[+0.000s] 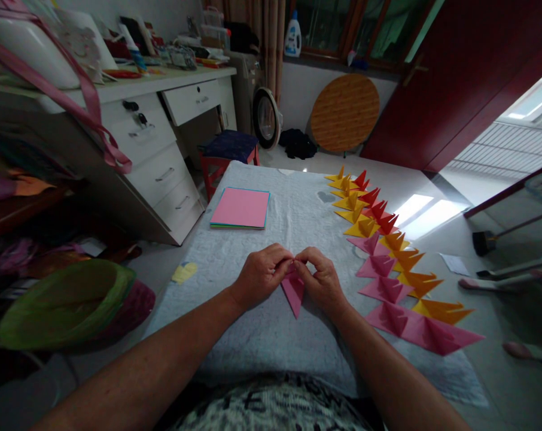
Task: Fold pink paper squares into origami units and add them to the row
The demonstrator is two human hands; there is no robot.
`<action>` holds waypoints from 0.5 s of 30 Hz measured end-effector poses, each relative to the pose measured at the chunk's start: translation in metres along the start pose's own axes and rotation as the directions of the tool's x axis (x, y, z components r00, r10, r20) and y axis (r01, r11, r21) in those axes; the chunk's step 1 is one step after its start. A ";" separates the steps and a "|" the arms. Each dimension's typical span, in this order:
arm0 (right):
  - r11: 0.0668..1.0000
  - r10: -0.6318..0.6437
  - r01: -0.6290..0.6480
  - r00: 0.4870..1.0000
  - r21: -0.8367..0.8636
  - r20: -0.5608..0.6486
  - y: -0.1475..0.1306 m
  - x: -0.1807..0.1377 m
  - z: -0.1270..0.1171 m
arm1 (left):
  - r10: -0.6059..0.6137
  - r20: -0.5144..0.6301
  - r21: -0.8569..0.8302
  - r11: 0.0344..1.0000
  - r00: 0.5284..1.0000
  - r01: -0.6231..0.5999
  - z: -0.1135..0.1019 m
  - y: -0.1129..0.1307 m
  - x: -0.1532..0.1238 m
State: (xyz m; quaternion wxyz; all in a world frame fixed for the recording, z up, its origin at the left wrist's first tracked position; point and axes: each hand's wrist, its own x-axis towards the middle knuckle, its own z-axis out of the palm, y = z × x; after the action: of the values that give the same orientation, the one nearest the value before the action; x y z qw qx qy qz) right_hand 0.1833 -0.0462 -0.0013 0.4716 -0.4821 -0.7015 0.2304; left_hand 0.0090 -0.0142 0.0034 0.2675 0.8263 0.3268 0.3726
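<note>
A pink folded paper piece (293,293), pointed toward me, lies on the pale cloth-covered table (262,335). My left hand (259,276) and my right hand (321,278) both pinch its upper edge, fingertips meeting in the middle. A stack of square coloured sheets (240,208) with pink on top rests at the far left of the table. Along the right side runs a row of several finished folded pieces (387,263) in yellow, red, orange and pink.
A white desk with drawers (163,155) stands to the left, a red stool (228,152) beyond the table's far edge. A green and pink bag (69,302) sits on the floor at left. A small yellow scrap (184,272) lies by the table's left edge.
</note>
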 end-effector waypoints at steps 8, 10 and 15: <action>0.999 0.039 -0.039 0.999 -0.001 -0.025 0.001 0.000 -0.004 | -0.160 0.113 -0.183 0.967 0.981 0.179 0.000 0.003 0.002; 0.999 0.051 -0.051 0.998 0.012 -0.031 0.002 0.000 -0.003 | -0.164 0.173 -0.206 0.958 0.971 0.199 0.001 0.002 0.003; 0.993 0.102 -0.101 0.994 0.058 -0.030 0.003 -0.002 -0.002 | -0.229 0.190 -0.281 0.919 0.955 0.276 0.006 -0.002 0.003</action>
State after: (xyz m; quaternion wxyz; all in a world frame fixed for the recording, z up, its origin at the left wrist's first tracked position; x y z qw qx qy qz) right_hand 0.1862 -0.0472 -0.0039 0.4843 -0.5074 -0.6614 0.2659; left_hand 0.0147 -0.0118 0.0004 0.4617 0.7521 0.3481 0.3162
